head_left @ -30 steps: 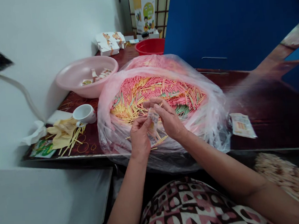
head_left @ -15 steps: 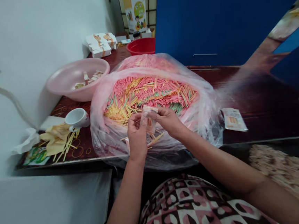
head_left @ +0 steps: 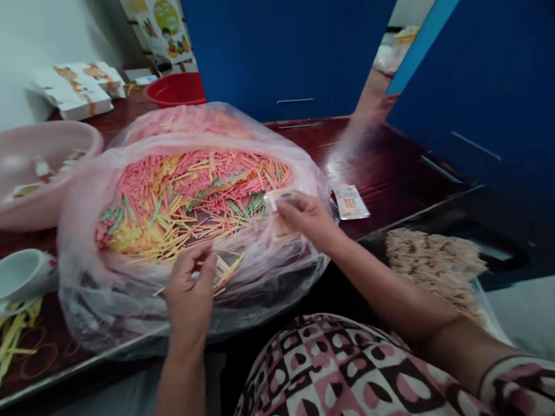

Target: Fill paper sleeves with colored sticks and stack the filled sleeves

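Note:
A big clear plastic bag (head_left: 263,267) lies wide open in front of me, heaped with thin pink, yellow and green sticks (head_left: 197,182). Over its right side, my right hand (head_left: 305,218) pinches a small clear packet (head_left: 278,214) between thumb and fingers. My left hand (head_left: 191,283) hovers above the bag's near edge, fingers loosely curled and thumb apart, with nothing visible in it. Beside its fingertips are a small printed card (head_left: 221,268) and a few loose yellow sticks (head_left: 232,271). To the right of the bag, a similar packet (head_left: 351,202) lies flat on the table.
On the left stand a pink basin (head_left: 76,131) with small items and a white cup (head_left: 14,276), near yellow strips (head_left: 4,361). White boxes (head_left: 75,90) and a red basin (head_left: 177,90) are behind. Blue panels (head_left: 292,45) border the table. Beige bundles (head_left: 428,259) sit lower right.
My hands have parted: the right hand has carried the small packet to the right, and the left has let go of it. The view has turned right.

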Demonstrator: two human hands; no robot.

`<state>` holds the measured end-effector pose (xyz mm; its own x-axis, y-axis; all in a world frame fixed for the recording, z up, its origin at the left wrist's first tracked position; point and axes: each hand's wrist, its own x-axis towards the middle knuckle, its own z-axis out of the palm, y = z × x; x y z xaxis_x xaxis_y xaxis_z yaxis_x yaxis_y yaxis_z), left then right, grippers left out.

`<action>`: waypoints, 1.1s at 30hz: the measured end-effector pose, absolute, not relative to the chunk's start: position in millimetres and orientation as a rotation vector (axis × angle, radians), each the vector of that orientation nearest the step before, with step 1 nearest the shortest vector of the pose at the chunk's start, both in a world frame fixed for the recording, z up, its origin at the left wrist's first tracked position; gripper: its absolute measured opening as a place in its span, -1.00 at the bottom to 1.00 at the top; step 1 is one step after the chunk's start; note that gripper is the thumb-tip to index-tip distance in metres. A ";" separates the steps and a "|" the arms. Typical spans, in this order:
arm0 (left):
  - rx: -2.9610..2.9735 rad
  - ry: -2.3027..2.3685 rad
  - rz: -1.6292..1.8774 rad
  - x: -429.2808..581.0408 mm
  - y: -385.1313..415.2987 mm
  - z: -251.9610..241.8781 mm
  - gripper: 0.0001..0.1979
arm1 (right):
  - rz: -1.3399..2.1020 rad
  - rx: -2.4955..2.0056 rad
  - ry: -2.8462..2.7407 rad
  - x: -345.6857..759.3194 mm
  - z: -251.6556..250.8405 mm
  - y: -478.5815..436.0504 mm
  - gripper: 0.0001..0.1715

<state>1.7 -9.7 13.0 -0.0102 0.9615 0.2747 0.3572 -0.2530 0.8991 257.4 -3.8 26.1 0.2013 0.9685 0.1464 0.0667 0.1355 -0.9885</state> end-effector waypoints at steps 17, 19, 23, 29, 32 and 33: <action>2.307 1.775 0.707 -33.1 8.0 -12.0 -0.83 | -0.339 -2.128 -1.365 397.0 -14.7 -26.6 -0.33; 2.284 1.797 0.713 -32.1 6.6 -12.5 -0.85 | -0.306 -1.932 -1.395 380.4 0.0 -21.7 -0.45; 2.195 1.829 0.931 -31.1 -1.3 -11.3 -0.82 | 0.288 -1.483 -1.503 303.2 30.0 -12.8 -0.63; 2.193 1.769 1.223 -28.4 -9.9 -5.0 -0.82 | 0.927 -1.176 -1.779 179.3 33.0 11.1 -0.46; 2.170 1.736 1.267 -27.4 -8.1 -5.7 -0.83 | 1.104 -1.154 -1.841 153.8 19.0 25.6 -0.51; 2.151 1.734 1.274 -27.4 -7.2 -6.6 -0.83 | 1.147 -1.163 -1.853 149.9 14.2 28.6 -0.51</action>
